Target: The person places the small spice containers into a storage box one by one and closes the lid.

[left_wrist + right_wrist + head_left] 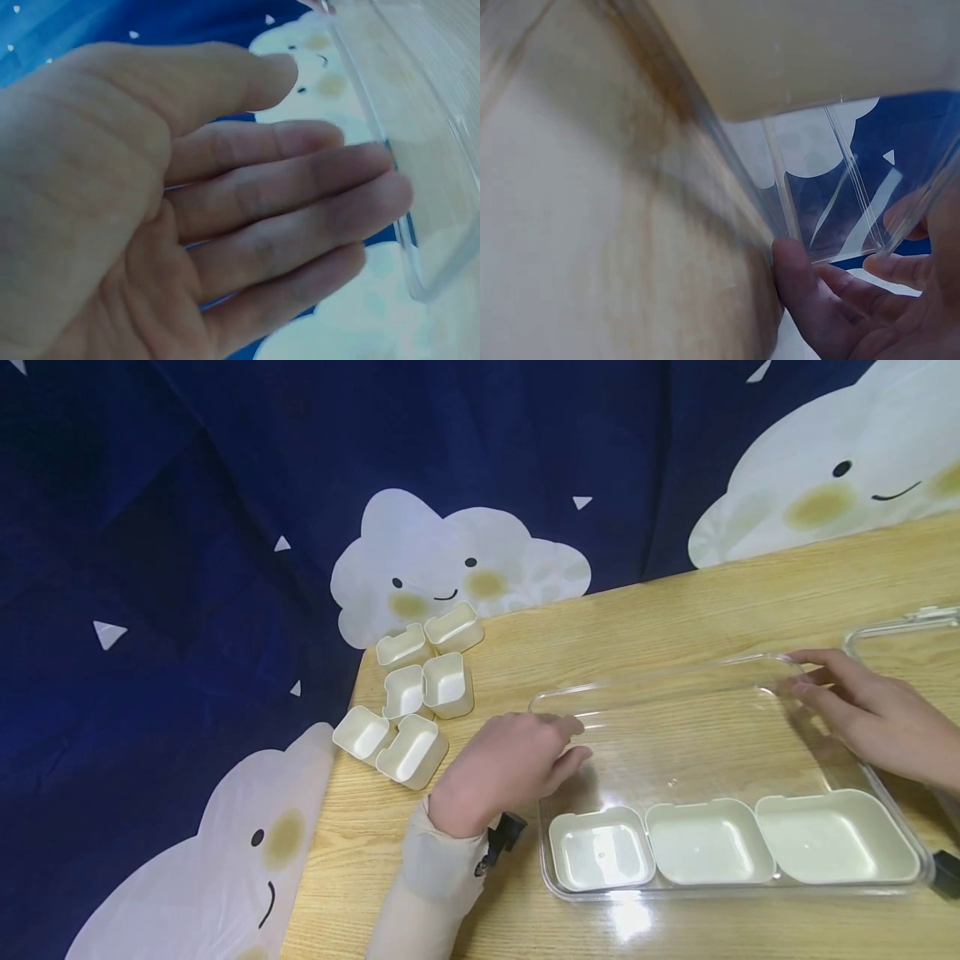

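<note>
A clear plastic box lies on the table in the head view. Three cream bins stand along its near side: a small bin, a middle bin and a wide bin. At the far right corner my right hand pinches the box wall; the right wrist view shows fingers around that clear corner. My left hand is at the box's left side. In the left wrist view its fingers are fairly straight and hold nothing, with their tips close to the box edge.
Several loose cream bins stand grouped at the table's left end. At the far right lies another clear plastic piece, partly out of view. A dark blue cloth with cloud faces hangs behind the wooden table.
</note>
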